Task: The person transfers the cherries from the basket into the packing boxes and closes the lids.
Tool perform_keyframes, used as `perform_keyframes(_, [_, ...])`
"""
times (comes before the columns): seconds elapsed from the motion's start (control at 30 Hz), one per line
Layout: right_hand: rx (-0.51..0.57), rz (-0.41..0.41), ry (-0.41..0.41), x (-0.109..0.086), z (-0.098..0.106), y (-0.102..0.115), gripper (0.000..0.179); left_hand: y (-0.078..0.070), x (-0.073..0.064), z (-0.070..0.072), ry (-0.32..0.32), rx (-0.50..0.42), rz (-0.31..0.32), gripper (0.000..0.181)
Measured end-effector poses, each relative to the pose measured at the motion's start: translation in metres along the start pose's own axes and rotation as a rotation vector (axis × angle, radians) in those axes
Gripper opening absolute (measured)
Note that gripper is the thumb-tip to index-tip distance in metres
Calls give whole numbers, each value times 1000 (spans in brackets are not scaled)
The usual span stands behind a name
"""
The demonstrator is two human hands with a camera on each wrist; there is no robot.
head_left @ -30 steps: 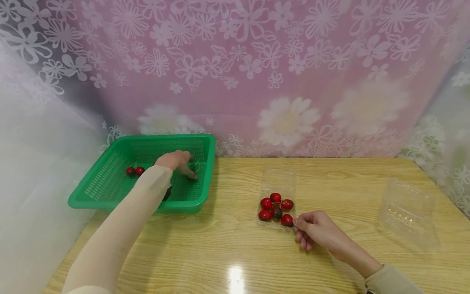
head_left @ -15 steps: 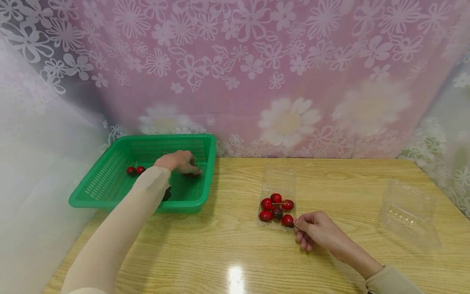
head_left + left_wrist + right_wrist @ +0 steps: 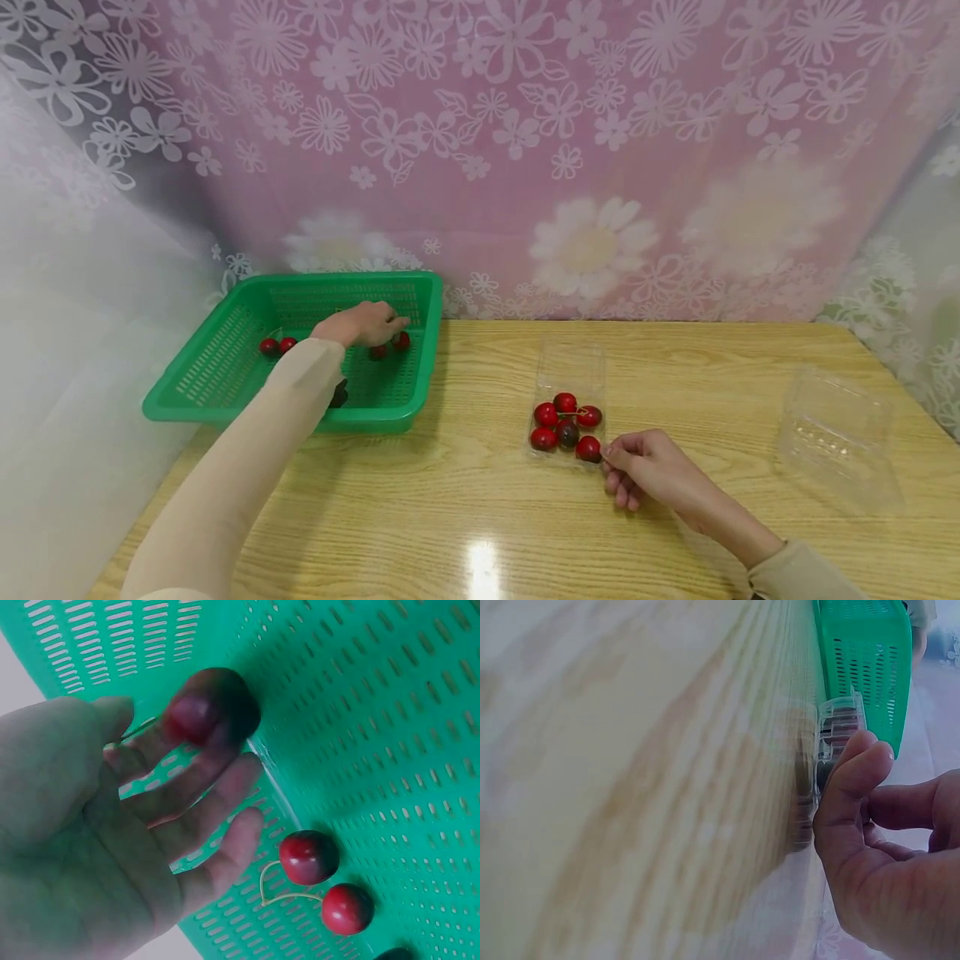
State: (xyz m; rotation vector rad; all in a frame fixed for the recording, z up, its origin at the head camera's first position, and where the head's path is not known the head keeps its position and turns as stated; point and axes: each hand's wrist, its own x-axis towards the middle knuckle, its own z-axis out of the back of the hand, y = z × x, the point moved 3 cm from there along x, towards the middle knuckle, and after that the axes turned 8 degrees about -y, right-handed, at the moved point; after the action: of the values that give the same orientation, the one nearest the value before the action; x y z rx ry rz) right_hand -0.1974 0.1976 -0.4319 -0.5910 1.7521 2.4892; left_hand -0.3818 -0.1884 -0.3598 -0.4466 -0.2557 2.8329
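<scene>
Currently, our left hand [image 3: 363, 323] is inside the green basket [image 3: 382, 418], fingers bent and spread beside a dark red cherry [image 3: 214, 705]; we cannot tell whether they grip it. Thumb and finger together, our right hand [image 3: 652, 475] pinches the edge of the open clear box [image 3: 572, 367] holding 6 cherries [image 3: 567, 433].

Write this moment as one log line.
left hand: at cherries inside green basket | right hand: holding open clear box | boxed cherries: uncovered

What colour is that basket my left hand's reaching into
The slotted plastic basket is green, shown best in the head view.
</scene>
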Motion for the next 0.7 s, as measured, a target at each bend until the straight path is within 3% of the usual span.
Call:
perform_keyframes(0.2, [2, 4, 3, -1, 0, 0, 29, 0, -4, 1, -13, -15, -33, 44])
perform_keyframes(0.47, [-3, 6, 3, -1, 0, 2, 30, 2, -3, 5, -146, -50, -84, 29])
perform_keyframes(0.7, [-6, 4, 2, -2, 0, 3, 30, 6, -3, 9, -213, -110, -61, 21])
